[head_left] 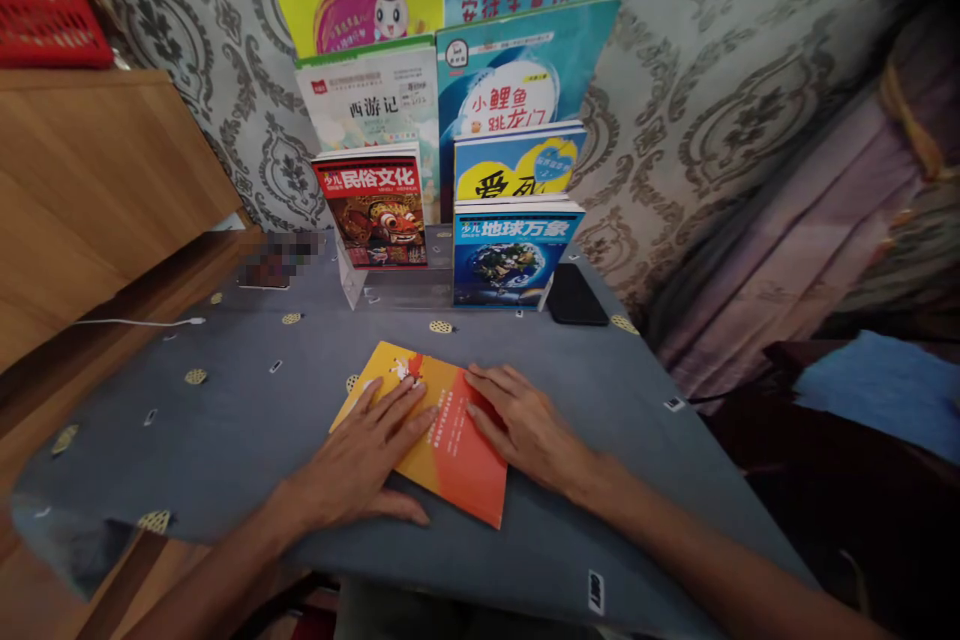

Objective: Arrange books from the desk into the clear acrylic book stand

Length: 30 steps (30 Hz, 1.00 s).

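An orange and yellow book (469,480) lies closed and slantwise on the grey tablecloth in front of me. Its cover carries small white lettering and a little cartoon figure near the top edge. My left hand (367,450) rests flat over the book's left part, fingers spread and thumb reaching past its lower edge. On the right side, my right hand (525,420) touches the cover with fingers stretched out. Both palms hide parts of the cover. Neither hand is wrapped round anything.
A clear tiered stand (405,294) behind the book holds several children's books, including a red one (375,215) and a blue one (510,260). A black phone (576,295) lies to its right. A white cable (142,322) runs along the left. A red basket (45,5) sits upper left.
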Each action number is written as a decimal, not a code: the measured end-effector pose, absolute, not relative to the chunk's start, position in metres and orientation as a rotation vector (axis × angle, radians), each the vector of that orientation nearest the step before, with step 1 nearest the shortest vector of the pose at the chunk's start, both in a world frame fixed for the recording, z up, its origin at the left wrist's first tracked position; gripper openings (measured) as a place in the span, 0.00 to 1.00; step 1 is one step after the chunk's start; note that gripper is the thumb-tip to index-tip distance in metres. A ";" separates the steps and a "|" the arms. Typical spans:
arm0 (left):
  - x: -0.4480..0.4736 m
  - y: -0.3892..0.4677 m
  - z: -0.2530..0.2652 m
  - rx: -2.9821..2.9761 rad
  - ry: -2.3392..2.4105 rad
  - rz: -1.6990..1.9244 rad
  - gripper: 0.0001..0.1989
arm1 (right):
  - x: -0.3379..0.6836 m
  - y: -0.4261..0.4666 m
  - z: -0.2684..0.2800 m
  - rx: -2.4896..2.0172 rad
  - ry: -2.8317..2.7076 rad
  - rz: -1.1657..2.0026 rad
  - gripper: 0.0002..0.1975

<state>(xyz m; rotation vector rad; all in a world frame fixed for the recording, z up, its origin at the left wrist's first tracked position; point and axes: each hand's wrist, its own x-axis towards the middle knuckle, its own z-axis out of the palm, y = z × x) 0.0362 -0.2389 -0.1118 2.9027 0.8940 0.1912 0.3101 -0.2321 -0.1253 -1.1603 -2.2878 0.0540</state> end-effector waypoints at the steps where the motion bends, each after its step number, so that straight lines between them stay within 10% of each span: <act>1: 0.035 -0.239 -0.111 2.880 0.882 0.184 0.52 | 0.310 -0.237 -0.124 -1.166 -2.292 0.032 0.18; 17: 0.041 -0.222 -0.103 2.715 0.836 0.249 0.28 | 0.304 -0.328 -0.132 -1.254 -2.270 -0.311 0.24; 30: 0.053 -0.132 -0.090 3.179 1.426 0.328 0.18 | 0.268 -0.343 -0.101 -1.020 -2.378 0.360 0.17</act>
